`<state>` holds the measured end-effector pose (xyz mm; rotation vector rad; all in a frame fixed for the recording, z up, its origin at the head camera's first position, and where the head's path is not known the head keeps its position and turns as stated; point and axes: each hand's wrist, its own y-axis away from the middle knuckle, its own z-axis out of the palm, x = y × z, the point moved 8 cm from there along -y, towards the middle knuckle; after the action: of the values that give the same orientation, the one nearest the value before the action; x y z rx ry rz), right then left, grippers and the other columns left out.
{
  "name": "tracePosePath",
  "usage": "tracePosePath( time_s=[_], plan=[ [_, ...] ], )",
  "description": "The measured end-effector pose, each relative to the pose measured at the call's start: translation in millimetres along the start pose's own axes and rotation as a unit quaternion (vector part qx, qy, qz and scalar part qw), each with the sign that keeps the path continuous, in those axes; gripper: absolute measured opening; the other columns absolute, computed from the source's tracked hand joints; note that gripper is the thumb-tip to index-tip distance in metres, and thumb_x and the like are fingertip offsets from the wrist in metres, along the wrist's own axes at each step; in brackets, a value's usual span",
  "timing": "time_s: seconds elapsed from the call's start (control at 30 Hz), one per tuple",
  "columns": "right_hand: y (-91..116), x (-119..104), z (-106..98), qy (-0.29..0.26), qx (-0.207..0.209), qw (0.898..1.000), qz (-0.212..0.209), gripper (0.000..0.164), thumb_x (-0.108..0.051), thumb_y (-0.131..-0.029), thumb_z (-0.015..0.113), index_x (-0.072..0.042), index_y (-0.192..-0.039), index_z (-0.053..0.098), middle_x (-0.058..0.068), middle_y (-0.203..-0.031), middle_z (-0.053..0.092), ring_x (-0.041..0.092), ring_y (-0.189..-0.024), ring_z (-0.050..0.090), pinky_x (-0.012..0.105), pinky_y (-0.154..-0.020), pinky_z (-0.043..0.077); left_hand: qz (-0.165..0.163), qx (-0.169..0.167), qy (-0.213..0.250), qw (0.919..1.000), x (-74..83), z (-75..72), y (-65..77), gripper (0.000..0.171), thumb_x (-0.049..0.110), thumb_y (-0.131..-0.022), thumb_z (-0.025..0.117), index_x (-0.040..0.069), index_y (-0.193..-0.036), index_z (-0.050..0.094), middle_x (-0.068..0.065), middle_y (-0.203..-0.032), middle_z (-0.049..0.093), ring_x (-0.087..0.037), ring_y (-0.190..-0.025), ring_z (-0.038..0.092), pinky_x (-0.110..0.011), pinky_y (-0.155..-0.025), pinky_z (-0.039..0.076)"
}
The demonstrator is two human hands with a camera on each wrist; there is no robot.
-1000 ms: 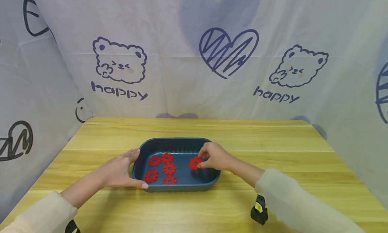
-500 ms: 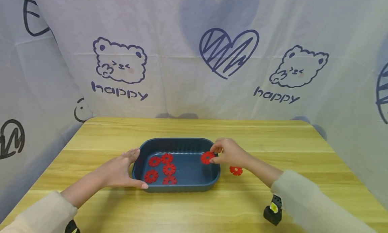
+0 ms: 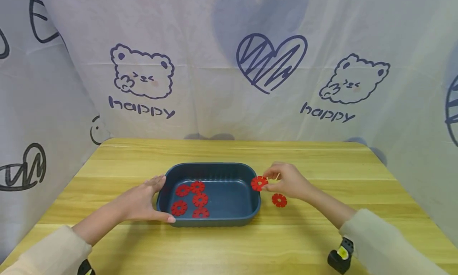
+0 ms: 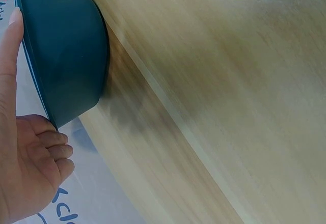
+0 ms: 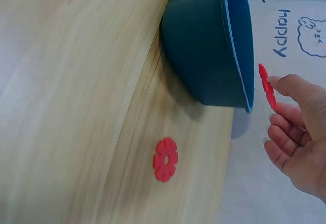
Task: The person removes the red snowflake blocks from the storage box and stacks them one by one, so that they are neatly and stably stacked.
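A dark blue rectangular tub [image 3: 214, 222] stands on the table. My left hand [image 3: 143, 201] holds its left end, with the thumb on the front rim and the fingers at the left side; in the left wrist view those fingers [image 4: 61, 150] are curled by the rim's corner. My right hand [image 3: 288, 181] pinches a red notched plastic disc [image 3: 257, 183] between thumb and fingers. That disc, flower-like with a hole in its middle, is raised at the tub's right rim and shows edge-on in the right wrist view. Several similar red discs [image 3: 200, 199] lie in the tub's left half.
Another red disc [image 3: 279, 200] lies flat on the wooden table [image 3: 222, 251], just right of the tub and below my right hand. A white cloth [image 3: 211, 96] with bear and heart drawings hangs behind the table and along its sides.
My right hand has moved right with the red disc, from inside the tub to its right rim. The disc on the table has come into view. The left hand has not moved.
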<state>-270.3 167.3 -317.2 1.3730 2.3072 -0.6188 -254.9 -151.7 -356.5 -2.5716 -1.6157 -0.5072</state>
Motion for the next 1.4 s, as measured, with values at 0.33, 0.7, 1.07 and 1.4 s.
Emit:
tracePosePath(
  time_s=[0.33,0.7,1.07,1.4],
  plan=[
    [21,23,-16,-0.004,0.038,0.999,0.028,0.023,-0.012,-0.072,0.078,0.000,-0.090,0.070,0.008,-0.083,0.064,0.021,-0.076,0.055,0.025,-0.066,0.048,0.001,0.001,0.000,1.0000,0.1,0.1,-0.6,0.120,0.073,-0.061,0.066,-0.010,-0.140,0.030,-0.027,-0.148,0.026,-0.049,-0.133,0.028,-0.061,-0.100,0.033],
    [54,62,4,-0.037,0.102,0.991,0.076,0.019,-0.007,-0.073,0.076,0.003,-0.089,0.070,0.008,-0.083,0.065,0.020,-0.076,0.055,0.021,-0.064,0.049,0.005,0.008,0.002,1.0000,0.7,1.6,0.3,0.119,0.073,-0.062,0.066,-0.010,-0.140,0.031,-0.027,-0.148,0.026,-0.049,-0.132,0.029,-0.061,-0.100,0.034],
    [67,88,23,-0.068,0.132,0.982,0.113,0.021,-0.005,-0.074,0.075,0.005,-0.091,0.069,0.010,-0.083,0.064,0.014,-0.075,0.056,0.018,-0.064,0.048,0.002,0.008,-0.001,1.0000,-0.5,2.5,0.7,0.120,0.074,-0.062,0.065,-0.009,-0.141,0.030,-0.026,-0.149,0.025,-0.049,-0.133,0.029,-0.061,-0.100,0.034],
    [64,95,31,-0.098,0.122,0.982,0.108,0.021,-0.005,-0.075,0.075,0.005,-0.092,0.069,0.011,-0.087,0.065,0.014,-0.078,0.058,0.018,-0.066,0.049,0.001,0.008,-0.001,1.0000,-0.1,1.8,0.5,0.119,0.074,-0.062,0.065,-0.009,-0.141,0.030,-0.026,-0.149,0.026,-0.049,-0.133,0.029,-0.061,-0.100,0.034]
  ],
)
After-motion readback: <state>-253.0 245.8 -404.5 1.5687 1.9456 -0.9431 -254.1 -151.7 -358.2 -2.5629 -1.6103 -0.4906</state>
